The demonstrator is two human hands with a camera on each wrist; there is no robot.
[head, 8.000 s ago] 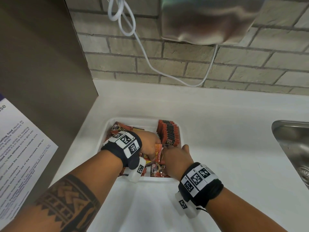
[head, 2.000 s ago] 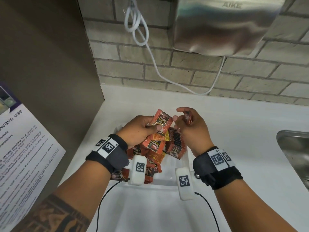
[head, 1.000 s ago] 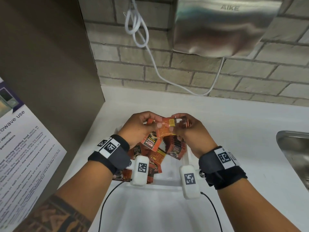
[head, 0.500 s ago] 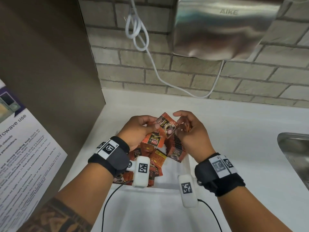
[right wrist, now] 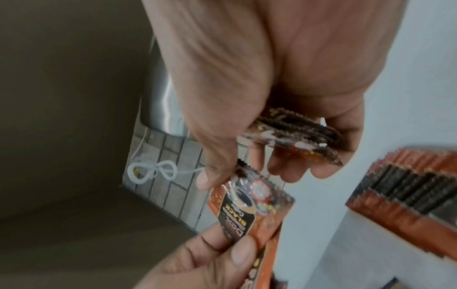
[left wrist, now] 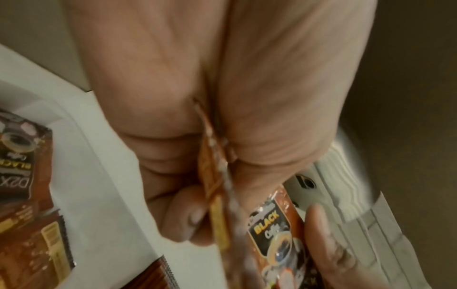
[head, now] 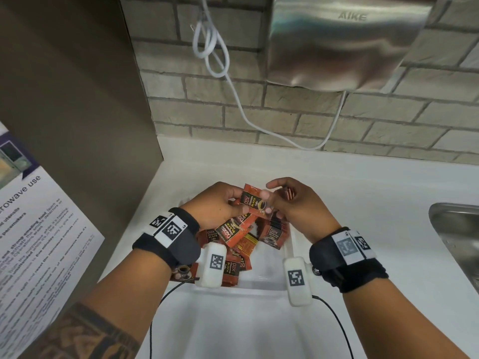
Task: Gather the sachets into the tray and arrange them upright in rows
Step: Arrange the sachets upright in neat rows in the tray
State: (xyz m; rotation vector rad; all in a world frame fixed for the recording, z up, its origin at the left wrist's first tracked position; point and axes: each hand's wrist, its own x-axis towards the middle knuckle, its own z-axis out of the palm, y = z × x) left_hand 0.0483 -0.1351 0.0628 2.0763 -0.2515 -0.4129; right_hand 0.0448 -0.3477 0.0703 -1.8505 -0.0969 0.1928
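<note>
Above the white tray (head: 261, 281), my left hand (head: 241, 203) grips a fanned bunch of orange-and-black coffee sachets (head: 233, 231). The top sachet (head: 255, 200) faces up, and my right thumb presses its right edge. My right hand (head: 274, 195) also holds a thin stack of sachets (head: 289, 194) edge-on in its curled fingers, seen as the stack (right wrist: 296, 136) in the right wrist view. The shared sachet (right wrist: 249, 205) lies between both hands. An upright row of sachets (head: 274, 231) stands along the tray's right side. Loose sachets (left wrist: 19, 176) lie flat in the tray.
The tray sits on a white counter (head: 363, 203) by a brown side panel (head: 77, 125) with a paper notice (head: 39, 242). A steel sink (head: 456, 229) is at the right. A hand dryer (head: 344, 40) and its white cable (head: 215, 55) hang on the brick wall.
Eight seconds ago both hands were down in the tray; they have since lifted sachets above it. In the last half second the top sachet turned flatter and my right thumb came onto it.
</note>
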